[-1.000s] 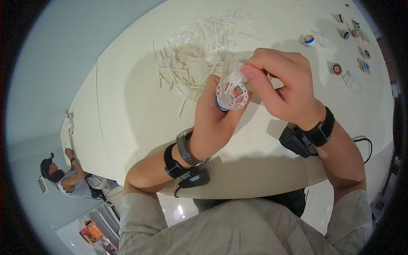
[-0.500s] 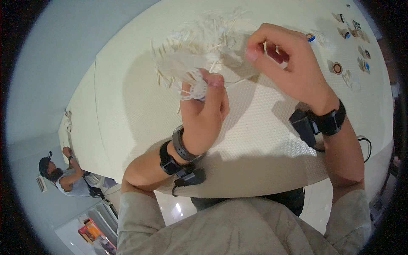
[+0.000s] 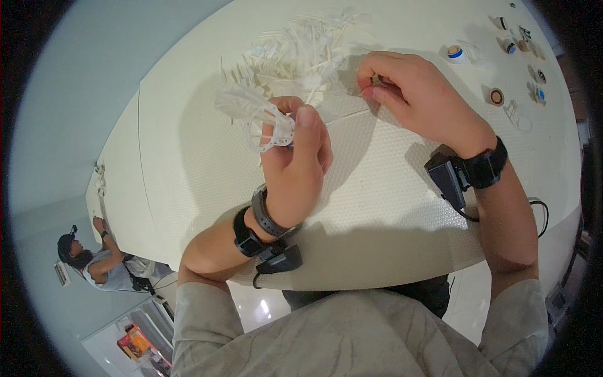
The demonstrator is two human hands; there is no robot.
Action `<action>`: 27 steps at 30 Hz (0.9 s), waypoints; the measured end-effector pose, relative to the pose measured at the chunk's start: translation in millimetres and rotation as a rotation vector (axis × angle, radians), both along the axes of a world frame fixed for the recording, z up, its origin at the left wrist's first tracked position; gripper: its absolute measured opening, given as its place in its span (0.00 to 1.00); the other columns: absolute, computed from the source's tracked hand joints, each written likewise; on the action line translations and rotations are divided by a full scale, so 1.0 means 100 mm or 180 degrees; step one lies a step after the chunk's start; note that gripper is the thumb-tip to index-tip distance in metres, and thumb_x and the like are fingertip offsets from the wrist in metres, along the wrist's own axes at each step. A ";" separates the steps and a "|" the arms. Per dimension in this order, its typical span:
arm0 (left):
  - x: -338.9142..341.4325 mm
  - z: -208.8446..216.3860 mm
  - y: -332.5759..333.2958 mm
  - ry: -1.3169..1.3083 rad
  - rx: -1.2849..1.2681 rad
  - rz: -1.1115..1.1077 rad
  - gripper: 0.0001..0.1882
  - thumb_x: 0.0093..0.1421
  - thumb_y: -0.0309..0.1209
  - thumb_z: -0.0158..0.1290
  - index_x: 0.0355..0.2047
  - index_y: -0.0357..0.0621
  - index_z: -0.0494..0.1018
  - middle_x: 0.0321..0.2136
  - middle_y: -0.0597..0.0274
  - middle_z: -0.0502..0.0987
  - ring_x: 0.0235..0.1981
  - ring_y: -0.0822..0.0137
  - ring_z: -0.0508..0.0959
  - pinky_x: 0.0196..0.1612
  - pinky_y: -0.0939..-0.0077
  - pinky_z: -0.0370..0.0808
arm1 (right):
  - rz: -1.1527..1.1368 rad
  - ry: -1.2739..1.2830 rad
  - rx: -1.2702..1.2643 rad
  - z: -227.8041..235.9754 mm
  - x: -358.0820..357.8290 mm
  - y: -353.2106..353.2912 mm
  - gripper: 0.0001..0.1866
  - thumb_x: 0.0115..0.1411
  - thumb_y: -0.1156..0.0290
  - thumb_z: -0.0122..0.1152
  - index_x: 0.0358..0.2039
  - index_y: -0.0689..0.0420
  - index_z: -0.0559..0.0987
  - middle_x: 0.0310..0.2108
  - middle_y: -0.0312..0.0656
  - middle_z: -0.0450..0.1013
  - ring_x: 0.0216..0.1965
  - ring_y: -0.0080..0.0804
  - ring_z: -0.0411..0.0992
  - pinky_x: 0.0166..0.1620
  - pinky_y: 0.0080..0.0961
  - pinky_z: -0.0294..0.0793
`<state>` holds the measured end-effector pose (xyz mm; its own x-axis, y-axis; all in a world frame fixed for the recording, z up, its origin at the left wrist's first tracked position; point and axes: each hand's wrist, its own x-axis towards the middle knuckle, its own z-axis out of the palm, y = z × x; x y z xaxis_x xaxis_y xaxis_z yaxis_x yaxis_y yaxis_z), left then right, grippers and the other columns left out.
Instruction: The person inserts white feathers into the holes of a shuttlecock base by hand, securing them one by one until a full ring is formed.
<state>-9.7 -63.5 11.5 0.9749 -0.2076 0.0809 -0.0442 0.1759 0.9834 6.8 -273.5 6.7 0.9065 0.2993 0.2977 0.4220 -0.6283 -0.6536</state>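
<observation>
My left hand [image 3: 294, 157] is closed on a partly built shuttlecock [image 3: 279, 131]. Its white plastic ring frame shows above the thumb, and white feathers [image 3: 242, 103] fan out to the left of it. The part inside the palm is hidden. My right hand [image 3: 418, 97] hovers to the right, thumb and forefinger pinched together; I cannot make out what, if anything, is between them. A thin pale stem [image 3: 348, 117] shows just below those fingertips. Beyond both hands spreads a loose pile of white feathers and stems [image 3: 301, 56].
Several round cork shuttlecock heads, one with a blue band [image 3: 455, 53] and one with a brown top [image 3: 496, 96], stand at the right of the white table [image 3: 377, 207]. Beside them lie white plastic frames [image 3: 519, 116]. Another person [image 3: 100, 261] works at the far left.
My left hand has turned the shuttlecock, swinging its feathers left and bringing the ring frame into clearer view. The right hand has lowered slightly, and its fingers have drawn together.
</observation>
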 end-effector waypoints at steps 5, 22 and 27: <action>0.00 0.00 0.01 -0.0146 0.0019 -0.0026 0.11 0.74 0.37 0.43 0.34 0.48 0.63 0.17 0.72 0.60 0.12 0.80 0.54 0.13 0.83 0.51 | -0.0110 0.0425 0.0624 0.02 0.01 0.01 0.03 0.64 0.76 0.59 0.38 0.59 0.76 0.29 0.34 0.73 0.31 0.20 0.71 0.35 0.21 0.70; 0.00 0.05 0.04 0.0470 0.0339 -0.0454 0.09 0.71 0.29 0.49 0.47 0.37 0.69 0.26 0.63 0.73 0.14 0.80 0.64 0.16 0.81 0.63 | 0.0611 0.1568 0.2216 0.14 -0.07 0.13 0.17 0.61 0.74 0.65 0.51 0.59 0.77 0.31 0.34 0.82 0.29 0.10 0.72 0.30 0.11 0.66; -0.01 0.03 0.03 0.0180 0.0331 -0.0264 0.07 0.71 0.29 0.49 0.43 0.37 0.71 0.27 0.59 0.76 0.13 0.79 0.64 0.15 0.81 0.63 | 0.0645 0.1401 0.2200 0.14 -0.09 0.15 0.16 0.64 0.69 0.63 0.51 0.58 0.78 0.28 0.33 0.80 0.23 0.11 0.66 0.27 0.12 0.62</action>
<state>-11.0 -60.2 14.5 0.9564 -0.2922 0.0001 0.0224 0.0737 0.9970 -2.2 -258.7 20.6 0.9312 0.3489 0.1057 0.1002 0.0338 -0.9944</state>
